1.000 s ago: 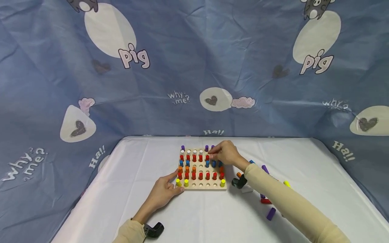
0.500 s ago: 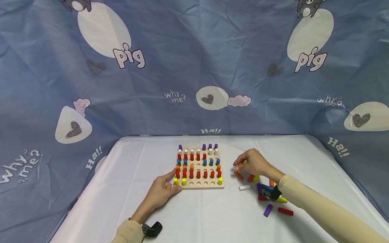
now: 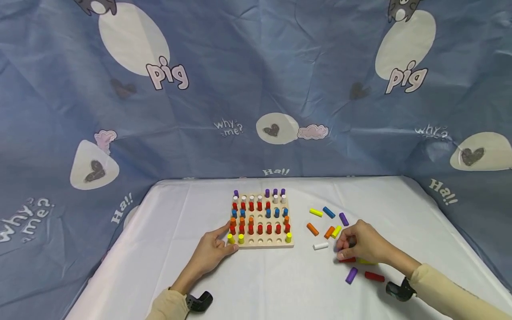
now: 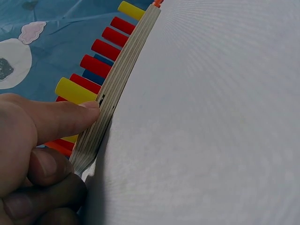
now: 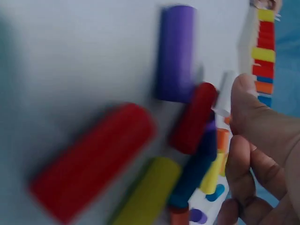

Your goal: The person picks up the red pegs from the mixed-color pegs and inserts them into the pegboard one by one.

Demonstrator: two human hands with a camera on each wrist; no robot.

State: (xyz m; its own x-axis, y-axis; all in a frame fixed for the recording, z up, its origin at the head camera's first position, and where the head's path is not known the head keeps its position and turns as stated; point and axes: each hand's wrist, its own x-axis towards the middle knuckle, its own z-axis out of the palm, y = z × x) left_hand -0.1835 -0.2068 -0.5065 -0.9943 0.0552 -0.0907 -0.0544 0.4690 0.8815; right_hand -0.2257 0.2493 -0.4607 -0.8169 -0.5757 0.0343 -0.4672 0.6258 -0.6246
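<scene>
A wooden pegboard carries upright pegs in rows of purple, white, red, blue, orange, red and yellow, with some holes bare. My left hand grips its front left corner; in the left wrist view the thumb presses on the layered front edge. Over the loose pegs on the right hovers my right hand, thumb and fingers bent and apart, no peg visible between them. Beneath or beside it lie a red peg, a yellow peg and a dark blue peg, partly hidden in the head view.
Around the right hand are scattered a white peg, a purple peg, another red peg and several more orange, yellow and blue ones. A white cloth covers the table. A printed blue curtain hangs behind.
My right hand has moved from the board's back right part rightward and toward me, over the loose pegs. A white peg now stands where it was. The left hand keeps its hold.
</scene>
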